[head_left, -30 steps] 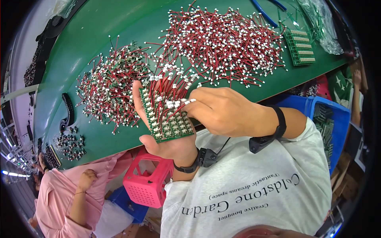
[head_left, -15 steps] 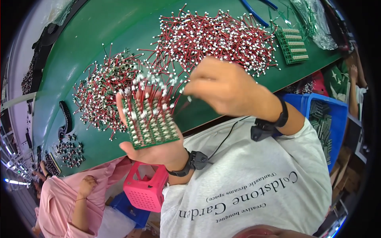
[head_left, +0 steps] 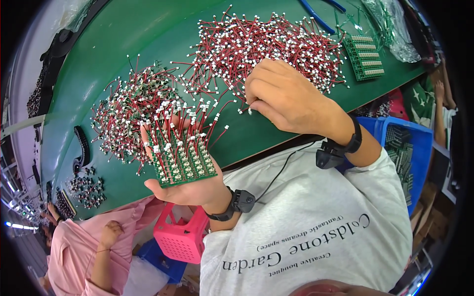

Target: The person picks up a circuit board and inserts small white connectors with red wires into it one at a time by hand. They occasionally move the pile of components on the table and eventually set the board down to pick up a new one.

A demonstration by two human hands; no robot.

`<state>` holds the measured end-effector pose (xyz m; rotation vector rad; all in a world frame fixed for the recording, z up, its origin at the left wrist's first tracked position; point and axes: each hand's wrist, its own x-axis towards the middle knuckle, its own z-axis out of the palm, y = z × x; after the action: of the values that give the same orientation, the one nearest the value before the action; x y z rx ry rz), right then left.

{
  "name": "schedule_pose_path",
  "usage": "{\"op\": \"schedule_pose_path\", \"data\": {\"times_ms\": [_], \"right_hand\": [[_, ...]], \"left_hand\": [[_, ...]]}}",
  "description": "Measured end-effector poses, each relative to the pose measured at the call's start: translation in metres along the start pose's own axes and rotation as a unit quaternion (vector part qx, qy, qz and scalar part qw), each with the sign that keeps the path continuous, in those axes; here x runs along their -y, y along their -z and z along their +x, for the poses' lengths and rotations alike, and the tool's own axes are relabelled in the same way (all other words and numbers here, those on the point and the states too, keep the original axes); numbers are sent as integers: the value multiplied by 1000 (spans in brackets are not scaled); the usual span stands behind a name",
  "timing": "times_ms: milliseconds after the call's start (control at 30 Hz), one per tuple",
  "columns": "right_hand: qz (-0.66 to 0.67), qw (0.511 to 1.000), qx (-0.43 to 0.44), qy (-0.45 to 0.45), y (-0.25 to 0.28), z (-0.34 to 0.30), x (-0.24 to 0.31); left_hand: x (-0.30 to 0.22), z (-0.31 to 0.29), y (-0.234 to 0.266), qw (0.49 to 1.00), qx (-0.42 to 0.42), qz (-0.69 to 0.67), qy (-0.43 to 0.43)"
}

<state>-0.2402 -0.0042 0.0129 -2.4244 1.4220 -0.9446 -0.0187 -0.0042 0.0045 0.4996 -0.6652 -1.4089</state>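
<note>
One green circuit board (head_left: 186, 170), face up on the palm of the left hand (head_left: 198, 193), thumb at its near corner; red leads (head_left: 170, 129) with white plugs stand from its far part, nearer positions bare. One right hand (head_left: 291, 93), thumb and fingertips pinching what looks like a white plug (head_left: 250, 111), beside the large lead pile (head_left: 269, 44), apart from the board. Step, as judged: picking up a lead. Next move likely calls for aligning it with a bare position, board steady.
</note>
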Motion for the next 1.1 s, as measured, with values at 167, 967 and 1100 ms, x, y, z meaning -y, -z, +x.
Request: {"op": "schedule_pose_path", "data": {"times_ms": [167, 967, 1100], "right_hand": [[82, 995, -53, -11, -4, 2, -3], [205, 970, -122, -52, 2, 5, 22], [227, 964, -75, -120, 10, 7, 39]], "left_hand": [[1, -1, -3, 1000, -24, 4, 2], [1, 2, -1, 999, -11, -34, 11], [8, 4, -5, 998, -49, -23, 22]]}}
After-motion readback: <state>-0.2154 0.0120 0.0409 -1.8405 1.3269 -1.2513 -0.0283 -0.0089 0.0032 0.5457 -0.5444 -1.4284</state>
